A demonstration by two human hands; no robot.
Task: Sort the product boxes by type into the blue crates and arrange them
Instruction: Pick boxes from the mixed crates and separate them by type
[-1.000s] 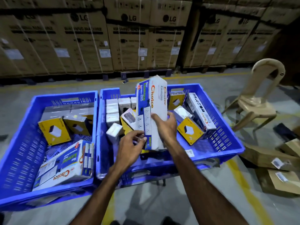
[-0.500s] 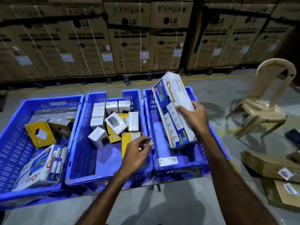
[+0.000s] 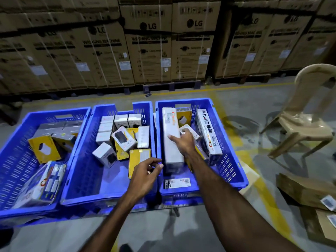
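Three blue crates side by side: left crate [image 3: 11, 160], middle crate [image 3: 85, 179], right crate [image 3: 234, 171]. Behind them, stacked cartons [image 3: 149, 51]; a plastic chair [image 3: 305, 124] off to the right.

Task item in play: the long white box [image 3: 171, 140], lying lengthwise along the left wall of the right crate, far end near the far wall. A second long box [image 3: 209, 131] leans on edge against the right wall, with small yellow and white boxes between the two. One more long box [image 3: 41, 184] lies tilted at the near end of the left crate.

Handling, as a judgement: printed cardboard carton, stiff, probably light to moderate in weight. Glossy faces look a bit slippery, corners would crush. Best taken across the narrow width near mid-length, thumb on one long side and fingers on the other; holding it by one end would make it swing.

Right hand [image 3: 183, 142] rests on the box's right edge, fingers spread flat, pressing or steadying rather than wrapped around it.

Left hand [image 3: 145, 177] hovers above the wall between the middle and right crates, fingers loosely curled, holding nothing, close to the box's near end.

Middle crate holds small white boxes [image 3: 109, 130] in rows at the far end, with loose yellow boxes [image 3: 139, 160] nearer.
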